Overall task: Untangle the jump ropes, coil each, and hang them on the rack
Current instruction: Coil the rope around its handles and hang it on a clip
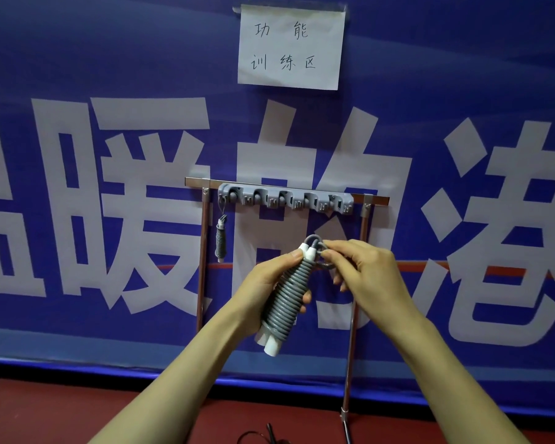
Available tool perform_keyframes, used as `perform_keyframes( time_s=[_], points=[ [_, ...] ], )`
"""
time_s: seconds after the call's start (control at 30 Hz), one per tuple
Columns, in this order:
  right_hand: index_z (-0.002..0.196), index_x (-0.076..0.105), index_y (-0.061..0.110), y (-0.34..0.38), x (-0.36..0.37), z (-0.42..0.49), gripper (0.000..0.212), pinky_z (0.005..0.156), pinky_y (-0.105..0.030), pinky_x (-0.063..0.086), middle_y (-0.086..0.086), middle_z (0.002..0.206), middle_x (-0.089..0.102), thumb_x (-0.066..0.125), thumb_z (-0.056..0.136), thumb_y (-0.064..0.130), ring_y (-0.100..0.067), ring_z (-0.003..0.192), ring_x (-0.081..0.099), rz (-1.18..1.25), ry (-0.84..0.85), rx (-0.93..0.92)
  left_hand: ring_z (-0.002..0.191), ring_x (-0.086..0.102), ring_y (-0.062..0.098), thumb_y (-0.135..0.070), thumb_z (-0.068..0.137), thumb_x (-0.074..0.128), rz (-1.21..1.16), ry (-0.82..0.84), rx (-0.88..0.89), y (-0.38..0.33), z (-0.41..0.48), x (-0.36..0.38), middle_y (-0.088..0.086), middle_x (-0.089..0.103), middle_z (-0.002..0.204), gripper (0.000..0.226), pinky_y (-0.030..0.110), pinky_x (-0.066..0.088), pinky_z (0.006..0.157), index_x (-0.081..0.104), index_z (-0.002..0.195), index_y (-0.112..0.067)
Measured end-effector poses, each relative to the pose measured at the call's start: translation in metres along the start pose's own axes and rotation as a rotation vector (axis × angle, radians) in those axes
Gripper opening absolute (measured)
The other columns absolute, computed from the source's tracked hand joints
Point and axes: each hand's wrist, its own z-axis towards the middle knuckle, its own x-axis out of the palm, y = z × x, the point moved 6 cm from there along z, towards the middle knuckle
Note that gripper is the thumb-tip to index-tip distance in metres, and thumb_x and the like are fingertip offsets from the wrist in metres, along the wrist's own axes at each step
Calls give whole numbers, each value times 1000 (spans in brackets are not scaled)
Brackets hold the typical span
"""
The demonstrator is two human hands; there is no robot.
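Jump rope cord [290, 293]: grey plastic, smooth, slight sheen; its handles [271, 346]: white plastic, matt; hook strip [285, 198]: grey moulded plastic; rack frame [203, 251]: polished metal, glossy; banner [109, 59]: blue cloth, matt, lightly wrinkled; sign [292, 46]: white paper; floor [77, 411]: dull red, matt.

- Against the banner [109, 59], at centre: stand [202, 251] with the rack [285, 198] on its crossbar.
- Above the rack, on the banner: paper sheet [291, 48].
- Under the rack's leftmost slot, just right of the stand's left post: hung jump rope [220, 238].
- Below and in front of the rack, between the posts: coiled jump rope [289, 299], tilted, gripped from the left by the left hand [269, 290], pinched at its upper end by the right hand [362, 267].
- On the floor [45, 411], below the hands: cord [269, 431].
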Motion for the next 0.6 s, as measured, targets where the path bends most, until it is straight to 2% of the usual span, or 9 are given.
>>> perform_keyframes(
  time_s=[0.07, 0.13, 0.17, 0.23, 0.33, 0.43, 0.5, 0.6],
  points=[
    [110, 72, 11, -2, -1, -1, 21, 63, -8, 45, 18, 79, 60, 62, 92, 9, 5, 70, 60, 23, -10, 0, 63, 61, 23, -41, 86, 64, 76, 2, 43, -4, -2, -1, 11, 59, 75, 48, 32, 54, 59, 63, 116, -3],
    [110, 72, 14, -7, -1, -1, 22, 70, -9, 47, 13, 89, 65, 64, 91, 12, 2, 81, 63, 58, -4, 25, 63, 62, 24, -36, 89, 64, 150, 14, 73, -8, -4, -1, 14, 60, 78, 41, 32, 55, 60, 64, 116, -4],
    [110, 72, 17, -10, 0, -2, 22, 70, -11, 48, 9, 93, 66, 64, 90, 14, -2, 81, 63, 73, 5, 45, 64, 62, 24, -35, 90, 63, 175, 25, 83, -9, -5, 0, 17, 60, 82, 38, 32, 55, 60, 65, 116, -6],
    [107, 72, 24, -13, -1, -3, 20, 60, -16, 49, 4, 93, 66, 64, 90, 16, -9, 69, 62, 137, 30, 96, 65, 63, 24, -33, 90, 63, 198, 48, 99, -10, -6, 1, 18, 61, 87, 35, 32, 55, 60, 66, 116, -10],
    [100, 69, 29, -10, 0, -7, 21, 50, -21, 50, 0, 89, 66, 63, 90, 12, -12, 57, 59, 245, 55, 123, 64, 63, 25, -30, 89, 63, 241, 41, 114, -12, -7, 1, 12, 62, 83, 34, 33, 54, 59, 66, 115, -8],
    [110, 65, 28, -10, 1, -10, 27, 53, -23, 54, -2, 89, 66, 63, 90, 10, -12, 58, 62, 321, 59, 135, 60, 62, 23, -28, 86, 59, 269, 49, 112, -16, -8, 1, 6, 62, 75, 36, 31, 54, 57, 65, 113, -5],
    [117, 61, 29, -12, 0, -10, 33, 58, -23, 56, -3, 90, 66, 61, 90, 10, -13, 62, 64, 363, 92, 154, 59, 62, 23, -28, 87, 59, 271, 63, 103, -18, -8, 1, 8, 60, 74, 35, 29, 55, 56, 65, 110, -4],
    [114, 63, 29, -13, 1, -10, 32, 62, -23, 56, -2, 87, 71, 56, 93, 5, -15, 67, 66, 466, 194, 183, 58, 62, 23, -31, 87, 58, 295, 81, 81, -21, -11, -1, 12, 60, 72, 26, 29, 54, 53, 67, 100, -9]
  ],
)
